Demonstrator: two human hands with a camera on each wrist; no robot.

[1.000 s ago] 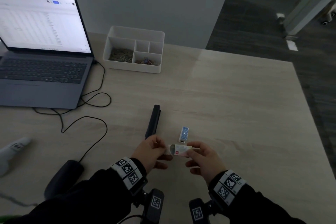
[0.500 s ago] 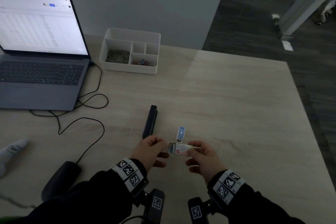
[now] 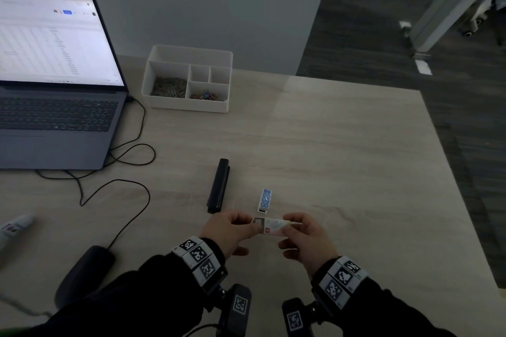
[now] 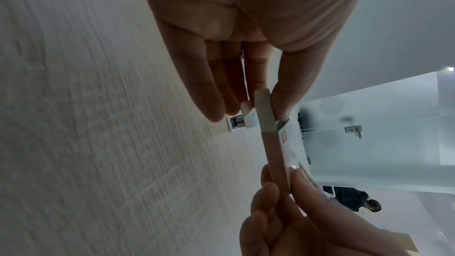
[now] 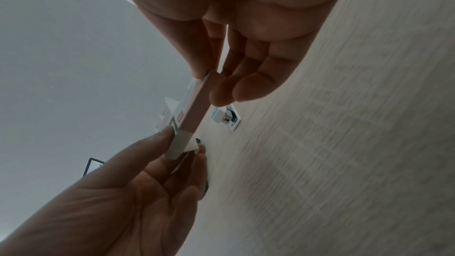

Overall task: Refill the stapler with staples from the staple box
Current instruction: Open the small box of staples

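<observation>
Sliding the tray out of the box [image 3: 271,228]
Left hand [image 3: 228,230] pinches the tray end; right hand [image 3: 306,238] grips the sleeve; best pulled straight, level, slowly.

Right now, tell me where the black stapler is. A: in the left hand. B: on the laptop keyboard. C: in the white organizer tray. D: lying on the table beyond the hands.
D: the stapler lies untouched on the table, while both hands hold the staple box.

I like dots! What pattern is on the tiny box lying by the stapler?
Blue with pale dots, best seen from the head view: small box.
</observation>
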